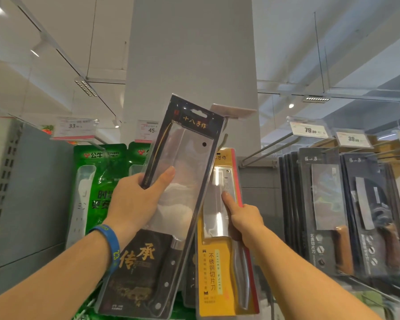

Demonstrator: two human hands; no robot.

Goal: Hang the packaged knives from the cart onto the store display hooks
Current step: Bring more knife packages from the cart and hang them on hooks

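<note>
Hands: left (pixel 134 199) grips black pack (pixel 183 158); right (pixel 245 218) apparently pinches yellow pack (pixel 211 273).

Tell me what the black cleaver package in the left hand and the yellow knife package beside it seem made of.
Black cleaver package: printed card with gold lettering under a glossy clear plastic blister, judging by the glare; blade looks like polished steel. Yellow knife package: yellow printed card, probably a clear plastic front; the knife looks all shiny metal.
</note>
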